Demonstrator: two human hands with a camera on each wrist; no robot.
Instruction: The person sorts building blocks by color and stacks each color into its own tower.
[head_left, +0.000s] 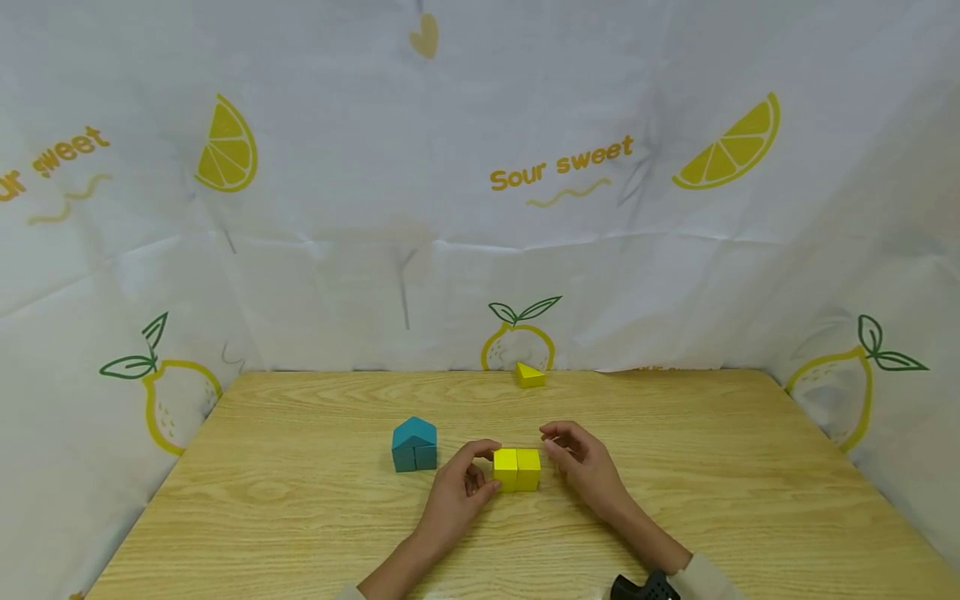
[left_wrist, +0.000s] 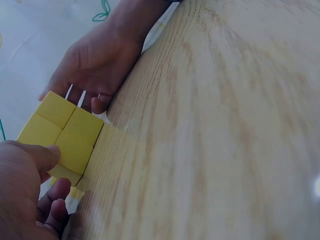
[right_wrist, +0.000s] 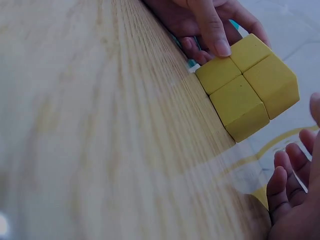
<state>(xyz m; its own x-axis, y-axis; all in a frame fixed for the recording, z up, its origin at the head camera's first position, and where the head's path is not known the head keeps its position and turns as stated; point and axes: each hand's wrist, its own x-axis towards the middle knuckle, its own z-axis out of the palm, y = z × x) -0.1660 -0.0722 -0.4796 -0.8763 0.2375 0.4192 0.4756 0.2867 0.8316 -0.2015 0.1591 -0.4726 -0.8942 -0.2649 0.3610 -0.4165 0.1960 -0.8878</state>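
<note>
Several yellow cubes (head_left: pixel 516 470) stand together on the table, two wide and two high. My left hand (head_left: pixel 454 490) grips them at their left side, the thumb on the front face and the index finger reaching round behind. On the other side, my right hand (head_left: pixel 588 468) hovers a little apart from the cubes, its fingers loosely bent and nothing between them. In the right wrist view the front of the yellow cubes (right_wrist: pixel 242 87) shows clearly, with the left thumb (right_wrist: pixel 220 42) against it.
Left of the yellow cubes stands a small blue block house (head_left: pixel 414 446) with a triangular roof. A yellow triangular block (head_left: pixel 530 376) lies at the far edge of the wooden table (head_left: pixel 300 517). Behind hangs a white lemon-print cloth (head_left: pixel 360 167).
</note>
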